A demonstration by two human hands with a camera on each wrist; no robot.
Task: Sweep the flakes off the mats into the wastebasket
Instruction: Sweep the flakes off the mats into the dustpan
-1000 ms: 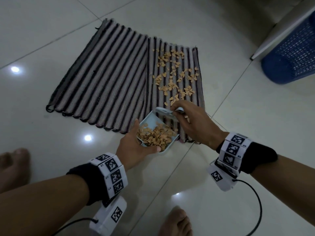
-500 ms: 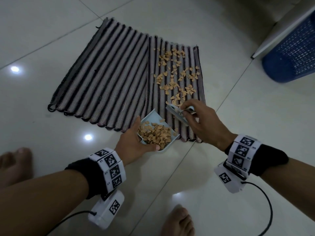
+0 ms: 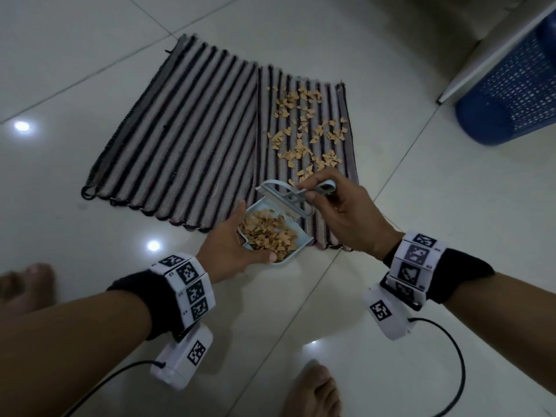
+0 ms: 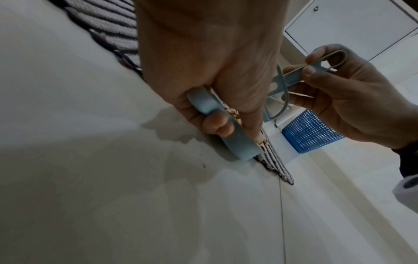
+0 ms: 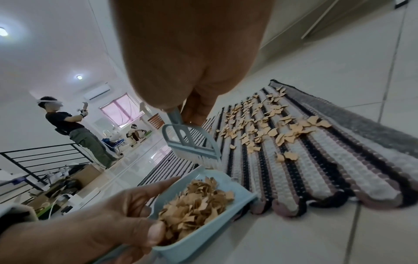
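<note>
Two striped mats lie side by side on the tiled floor; the left mat (image 3: 180,139) carries no flakes, while the right mat (image 3: 270,176) has tan flakes (image 3: 304,139) scattered over it. My left hand (image 3: 231,245) grips a light blue dustpan (image 3: 290,255) at the right mat's near edge, with a heap of flakes (image 5: 199,201) inside. My right hand (image 3: 314,191) pinches the looped handle of a small blue brush (image 3: 287,200), held just above the pan's mouth. The blue mesh wastebasket (image 3: 511,94) stands on the floor to the far right.
A white cabinet edge (image 3: 487,55) runs beside the wastebasket. My bare feet (image 3: 313,389) stand near the bottom, and cables trail from both wrist units. In the right wrist view a person (image 5: 74,128) stands far off by a black railing (image 5: 40,160).
My right hand swung the brush a little to the right over the mat, then back over the dustpan's mouth. The left hand and dustpan barely moved.
</note>
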